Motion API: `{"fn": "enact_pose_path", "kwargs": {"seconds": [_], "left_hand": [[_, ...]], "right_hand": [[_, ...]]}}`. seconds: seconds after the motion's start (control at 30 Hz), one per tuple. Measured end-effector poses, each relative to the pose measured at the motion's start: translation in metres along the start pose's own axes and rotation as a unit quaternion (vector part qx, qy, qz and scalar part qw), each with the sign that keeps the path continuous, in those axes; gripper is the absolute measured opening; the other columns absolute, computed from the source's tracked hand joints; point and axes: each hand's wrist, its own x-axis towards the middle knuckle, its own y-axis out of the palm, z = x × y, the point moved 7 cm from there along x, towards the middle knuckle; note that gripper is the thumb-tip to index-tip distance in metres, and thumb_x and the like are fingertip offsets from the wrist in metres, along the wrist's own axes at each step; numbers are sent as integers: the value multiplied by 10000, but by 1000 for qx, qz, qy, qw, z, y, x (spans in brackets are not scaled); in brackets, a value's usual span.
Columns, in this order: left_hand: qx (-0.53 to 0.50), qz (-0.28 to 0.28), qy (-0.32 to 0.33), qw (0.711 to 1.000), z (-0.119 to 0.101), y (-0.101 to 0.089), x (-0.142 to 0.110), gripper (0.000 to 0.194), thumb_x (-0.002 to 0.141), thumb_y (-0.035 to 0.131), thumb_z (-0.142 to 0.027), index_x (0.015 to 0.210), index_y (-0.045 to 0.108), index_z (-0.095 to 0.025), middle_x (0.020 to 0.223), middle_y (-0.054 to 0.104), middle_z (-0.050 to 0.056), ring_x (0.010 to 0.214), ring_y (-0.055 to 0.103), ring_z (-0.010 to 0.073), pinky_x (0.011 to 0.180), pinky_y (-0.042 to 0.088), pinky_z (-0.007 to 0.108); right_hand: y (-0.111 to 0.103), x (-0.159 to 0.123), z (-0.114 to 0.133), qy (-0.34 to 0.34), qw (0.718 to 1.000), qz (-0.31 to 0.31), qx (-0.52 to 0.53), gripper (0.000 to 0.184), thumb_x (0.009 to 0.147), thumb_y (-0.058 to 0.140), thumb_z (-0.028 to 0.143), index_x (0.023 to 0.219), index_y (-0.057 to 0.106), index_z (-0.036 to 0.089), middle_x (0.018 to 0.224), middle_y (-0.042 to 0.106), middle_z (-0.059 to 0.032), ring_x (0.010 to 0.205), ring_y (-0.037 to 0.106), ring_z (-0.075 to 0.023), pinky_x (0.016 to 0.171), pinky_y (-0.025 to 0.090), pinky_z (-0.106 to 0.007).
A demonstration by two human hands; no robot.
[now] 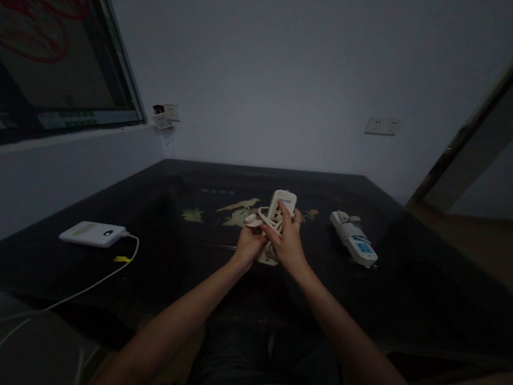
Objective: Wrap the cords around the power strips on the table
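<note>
A white power strip (287,197) is held above the dark table, tilted, with its white cord (266,217) looped around its middle. My right hand (290,244) is closed round the strip's right side, thumb lying over its face. On the left, the fingers of my left hand (249,246) pinch the cord close to its plug (253,219). The strip's lower end shows between the hands; my fingers hide much of its middle.
A second power strip (358,246), wrapped in its own cord, lies to the right on the dark table (415,285). At left rests a white power bank (92,234) with a cable (103,276) running off the near edge. Wall sockets (382,126) are behind.
</note>
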Motion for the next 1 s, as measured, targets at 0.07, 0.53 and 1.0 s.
{"fn": "enact_pose_path", "kwargs": {"seconds": [0.07, 0.53, 1.0], "left_hand": [[15, -12, 2, 1000, 0, -3, 0, 499, 570, 808, -182, 1038, 649, -120, 1090, 699, 129, 1055, 632, 263, 994, 436, 408], [-54, 112, -50, 991, 13, 13, -4, 791, 535, 856, -404, 1233, 544, -203, 1345, 543, 118, 1215, 520, 302, 988, 426, 366], [-13, 13, -26, 999, -9, -14, 13, 555, 589, 805, -230, 1104, 607, -169, 1120, 661, 87, 979, 635, 229, 866, 493, 335]], "right_hand": [[5, 3, 7, 2, 999, 1, -32, 694, 812, 592, 392, 1434, 323, 247, 1457, 180, -142, 1345, 346, -288, 1099, 303, -411], [-8, 21, -20, 46, 997, -62, 15, 691, 816, 510, 570, 1378, 387, 187, 1422, 299, -179, 1348, 317, -275, 1087, 281, -437], [-35, 18, -47, 151, 961, 12, 230, 675, 812, 467, 662, 1382, 397, 309, 1409, 459, -106, 1271, 457, -290, 854, 515, -419]]}}
